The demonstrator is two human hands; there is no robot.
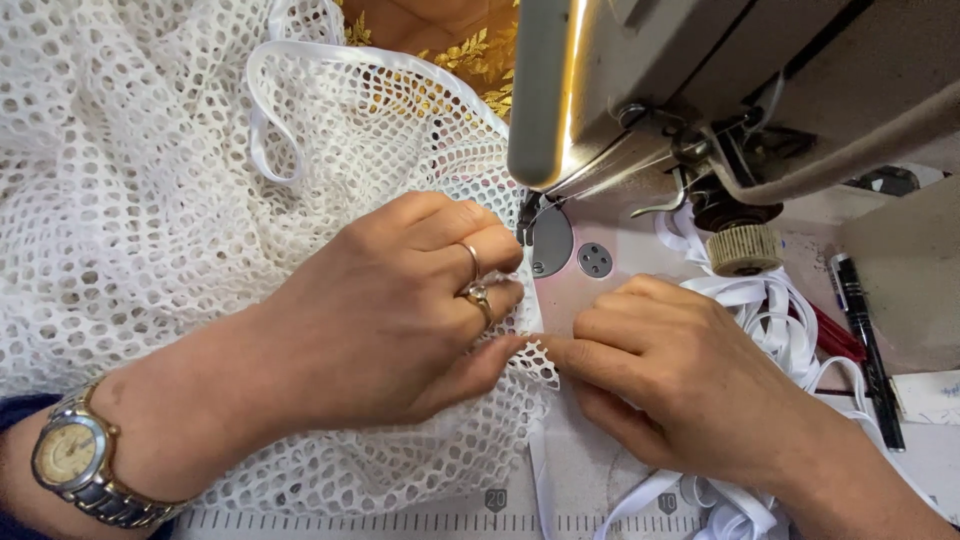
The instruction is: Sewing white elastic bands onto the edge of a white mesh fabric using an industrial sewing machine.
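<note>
Honestly, both the left hand (400, 310) and right hand (670, 370) pinch the white open-mesh net fabric (150, 200) edge just before the grey sewing machine (700, 90) needle plate; keeping it flat and taut seems wise.

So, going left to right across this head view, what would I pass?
wristwatch → white mesh fabric → left hand → right hand → white tape → black pen
</note>
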